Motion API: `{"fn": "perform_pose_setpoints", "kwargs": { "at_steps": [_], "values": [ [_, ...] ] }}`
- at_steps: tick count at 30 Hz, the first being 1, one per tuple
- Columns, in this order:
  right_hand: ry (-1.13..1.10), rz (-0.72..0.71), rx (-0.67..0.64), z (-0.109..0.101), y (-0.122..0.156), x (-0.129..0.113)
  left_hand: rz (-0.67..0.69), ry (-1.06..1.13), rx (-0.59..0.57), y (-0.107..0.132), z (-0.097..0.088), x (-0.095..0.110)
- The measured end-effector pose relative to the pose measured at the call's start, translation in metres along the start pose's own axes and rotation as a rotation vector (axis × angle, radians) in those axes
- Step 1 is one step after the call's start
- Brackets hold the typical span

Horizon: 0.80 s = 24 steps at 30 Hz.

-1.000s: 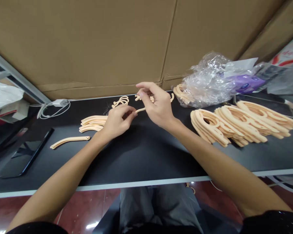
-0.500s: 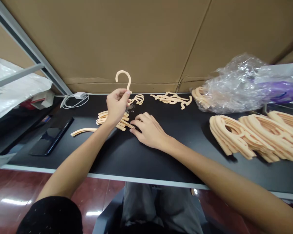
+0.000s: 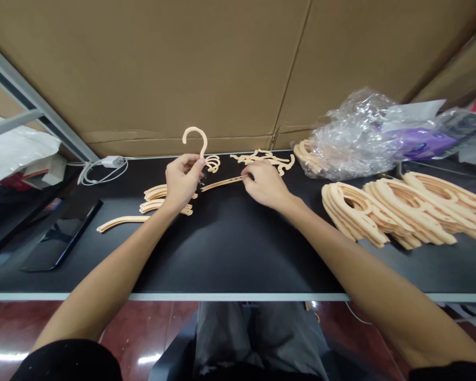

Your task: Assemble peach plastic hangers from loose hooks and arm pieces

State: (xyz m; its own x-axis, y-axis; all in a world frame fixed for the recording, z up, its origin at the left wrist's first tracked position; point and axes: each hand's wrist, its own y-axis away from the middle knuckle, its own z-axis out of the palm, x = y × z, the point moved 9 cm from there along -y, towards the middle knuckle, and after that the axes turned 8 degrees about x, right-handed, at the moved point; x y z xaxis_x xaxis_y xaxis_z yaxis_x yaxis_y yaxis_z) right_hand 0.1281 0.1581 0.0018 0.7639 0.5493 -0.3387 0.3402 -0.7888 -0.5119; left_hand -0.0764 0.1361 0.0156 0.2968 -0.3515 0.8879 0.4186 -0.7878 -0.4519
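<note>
My left hand (image 3: 180,180) is closed on the stem of a peach plastic hook (image 3: 195,138) and holds it upright above the black table (image 3: 230,248). My right hand (image 3: 264,184) pinches the right end of a thin curved peach bar (image 3: 221,183), whose left end reaches toward the hook's base. Just under my left hand lies a small pile of similar curved bars (image 3: 158,200). One single bar (image 3: 121,223) lies apart at the left.
Loose hooks (image 3: 267,158) lie at the table's back. A row of peach hanger bodies (image 3: 396,209) fills the right side, behind it a clear plastic bag (image 3: 357,135). A dark phone (image 3: 61,235) and white charger (image 3: 107,163) are at the left. Cardboard (image 3: 222,69) stands behind.
My right hand has lifted one curved bar from the pile and carried it right and back, level with the hook's base. My left hand still holds the hook upright.
</note>
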Motion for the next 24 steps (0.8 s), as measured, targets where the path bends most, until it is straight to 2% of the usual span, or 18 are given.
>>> {"fn": "perform_pose_setpoints", "kwargs": {
  "at_steps": [3, 6, 8, 12, 15, 20, 24],
  "values": [
    [0.033, 0.038, 0.005, -0.003, -0.002, 0.015, 0.013, -0.010, -0.056, 0.005, 0.006, -0.002],
    [0.047, 0.038, 0.007, -0.003, 0.000, 0.014, 0.017, -0.019, -0.099, 0.011, 0.012, 0.000],
    [0.029, -0.011, -0.005, 0.000, 0.003, 0.003, 0.023, -0.026, -0.134, 0.014, 0.016, 0.001],
    [-0.027, -0.202, -0.072, 0.013, 0.015, -0.032, 0.054, -0.050, -0.183, 0.018, 0.021, 0.002],
    [-0.019, -0.263, -0.131, 0.018, 0.020, -0.044, 0.059, -0.057, -0.197, 0.018, 0.022, 0.000],
    [0.042, -0.213, -0.090, 0.009, 0.014, -0.034, 0.015, -0.062, -0.212, 0.018, 0.023, -0.003],
    [-0.049, -0.226, -0.072, 0.008, 0.013, -0.032, 0.011, -0.089, -0.248, 0.021, 0.027, -0.002]
  ]
}}
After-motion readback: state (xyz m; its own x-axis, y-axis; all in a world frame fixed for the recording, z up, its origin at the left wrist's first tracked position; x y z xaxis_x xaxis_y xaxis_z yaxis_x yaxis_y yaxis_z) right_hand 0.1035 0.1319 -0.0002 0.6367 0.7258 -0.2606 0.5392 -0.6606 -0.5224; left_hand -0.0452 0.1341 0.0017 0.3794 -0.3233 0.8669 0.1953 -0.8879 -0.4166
